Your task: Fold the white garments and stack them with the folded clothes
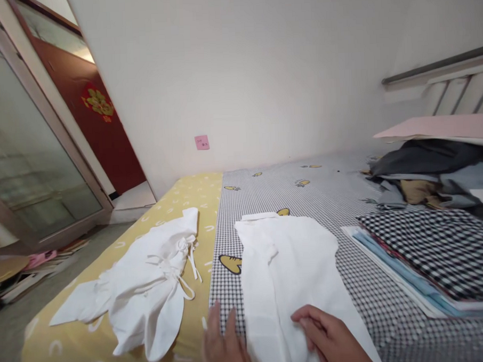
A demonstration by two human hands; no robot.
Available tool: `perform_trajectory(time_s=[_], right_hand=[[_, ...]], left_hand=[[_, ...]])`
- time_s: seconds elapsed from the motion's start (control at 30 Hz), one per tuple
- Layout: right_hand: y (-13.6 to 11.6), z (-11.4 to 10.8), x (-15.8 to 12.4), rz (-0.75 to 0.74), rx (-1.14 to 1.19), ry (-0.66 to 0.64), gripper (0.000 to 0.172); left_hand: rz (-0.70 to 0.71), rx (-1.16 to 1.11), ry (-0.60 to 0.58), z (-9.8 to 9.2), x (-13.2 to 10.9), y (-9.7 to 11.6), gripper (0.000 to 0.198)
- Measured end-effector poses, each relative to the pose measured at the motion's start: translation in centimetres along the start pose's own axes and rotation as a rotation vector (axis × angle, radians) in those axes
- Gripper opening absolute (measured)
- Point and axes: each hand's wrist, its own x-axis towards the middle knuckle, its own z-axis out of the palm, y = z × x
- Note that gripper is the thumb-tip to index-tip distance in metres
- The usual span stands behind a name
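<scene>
A white long-sleeved shirt (289, 269) lies flat on the checked bedsheet (346, 192), its collar pointing away from me. My right hand (328, 337) rests on the shirt's lower part, fingers over the white cloth. My left hand (223, 343) stands just beside the shirt's left edge, fingers apart, touching the sheet or the cloth's edge. To the left, a crumpled white garment with tie strings (145, 284) lies on the yellow bedsheet (198, 196), out of reach of both hands' present contact.
Folded clothes, including a black-and-white checked cloth (432, 252), are stacked on the bed's right side beneath dark garments and a pink board (439, 127). A pale headboard rail runs behind them. Books (25, 276) lie on the floor left of the bed, beside a mirrored door (31, 142).
</scene>
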Motion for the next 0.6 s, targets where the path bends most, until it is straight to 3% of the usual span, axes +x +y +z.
perform_trajectory(time_s=[0.07, 0.13, 0.2, 0.3, 0.43, 0.6], right_hand=[[-2.1, 0.3, 2.3, -0.047, 0.061, 0.003, 0.042], [-3.8, 0.7, 4.7, -0.093, 0.092, 0.037, 0.044], [-5.0, 1.1, 7.3, -0.135, 0.088, 0.089, 0.042], [-6.0, 1.0, 11.9, -0.218, -0.030, 0.190, 0.034], [-7.3, 1.0, 19.1, -0.288, -0.409, 0.307, 0.034], [-10.2, 2.9, 27.6, -0.230, -0.601, 0.254, 0.044]], left_hand=[[0.146, -0.030, 0.004, 1.8, 3.6, 3.3, 0.065], [0.186, -0.038, -0.010, 4.8, 6.1, 5.7, 0.073], [0.258, -0.031, -0.018, 8.2, 7.4, 6.5, 0.074], [0.326, 0.000, -0.083, 12.1, 7.1, 5.8, 0.065], [0.291, 0.030, -0.133, 12.9, 6.1, 5.0, 0.054], [0.210, 0.016, -0.119, 12.6, 6.0, 6.0, 0.057]])
